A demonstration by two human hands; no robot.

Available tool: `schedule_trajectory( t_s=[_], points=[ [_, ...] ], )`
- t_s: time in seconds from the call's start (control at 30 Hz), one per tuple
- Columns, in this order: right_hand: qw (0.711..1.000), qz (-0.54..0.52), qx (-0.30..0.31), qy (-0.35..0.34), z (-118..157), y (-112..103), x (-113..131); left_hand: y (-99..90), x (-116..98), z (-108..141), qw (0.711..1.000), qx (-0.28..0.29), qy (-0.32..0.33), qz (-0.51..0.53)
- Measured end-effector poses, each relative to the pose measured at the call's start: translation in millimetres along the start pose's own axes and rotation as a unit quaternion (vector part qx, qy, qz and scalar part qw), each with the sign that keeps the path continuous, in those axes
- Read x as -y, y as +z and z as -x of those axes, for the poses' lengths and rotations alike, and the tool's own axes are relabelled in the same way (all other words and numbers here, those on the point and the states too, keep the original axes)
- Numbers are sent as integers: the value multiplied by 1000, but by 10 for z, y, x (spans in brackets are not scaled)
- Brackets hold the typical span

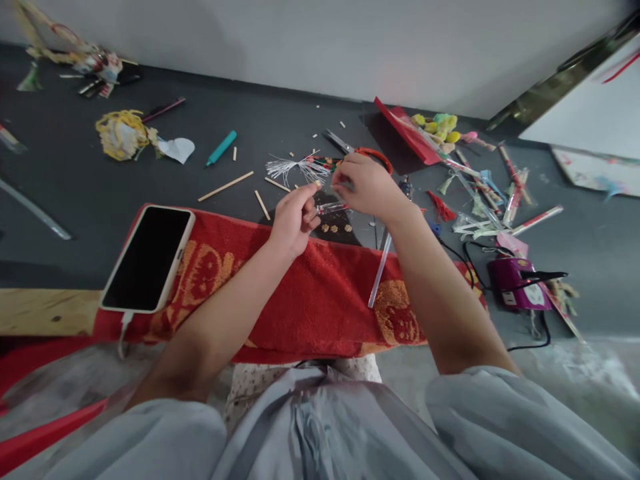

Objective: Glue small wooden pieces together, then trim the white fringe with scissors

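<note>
My left hand [294, 219] is closed, with a small pale bead-like piece [319, 183] pinched at the tips of thumb and forefinger. Just to its right, my right hand [364, 183] has its fingers drawn together in a pinch; whatever they hold is too small to make out. Beneath the hands lies a clear plastic piece with red marks [331, 209]. Small tan flower-shaped pieces [334, 229] sit in a row on the dark table. Behind the fingers is a bundle of white strands [289, 168]. Scissors [379, 157] with orange handles lie partly behind my right hand.
A red towel [310, 300] covers the table's near edge, with a phone [149, 259] on its left. A clear glue stick [381, 270] rests across it. Wooden sticks [226, 187] and a teal pen [221, 148] lie left. At right are a purple box [519, 283] with cables and wrapped sticks [515, 177].
</note>
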State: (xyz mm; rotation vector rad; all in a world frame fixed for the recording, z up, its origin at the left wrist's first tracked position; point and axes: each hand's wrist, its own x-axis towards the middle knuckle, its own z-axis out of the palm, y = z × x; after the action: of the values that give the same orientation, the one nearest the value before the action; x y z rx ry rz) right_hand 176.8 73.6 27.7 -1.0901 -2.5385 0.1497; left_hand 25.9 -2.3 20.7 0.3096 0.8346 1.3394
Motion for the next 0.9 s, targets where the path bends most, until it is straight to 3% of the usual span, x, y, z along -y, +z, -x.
schedule_trajectory(
  t_s=[0.13, 0.37, 0.9],
  points=[
    [982, -131, -136, 18, 289, -3, 121, 21, 37, 34, 999, 20, -3, -48],
    [945, -229, -231, 39, 501, 105, 245, 39, 82, 51, 991, 48, -19, -123],
    [945, -232, -230, 17, 536, 111, 238, 45, 94, 36, 981, 49, -25, -184]
  ],
)
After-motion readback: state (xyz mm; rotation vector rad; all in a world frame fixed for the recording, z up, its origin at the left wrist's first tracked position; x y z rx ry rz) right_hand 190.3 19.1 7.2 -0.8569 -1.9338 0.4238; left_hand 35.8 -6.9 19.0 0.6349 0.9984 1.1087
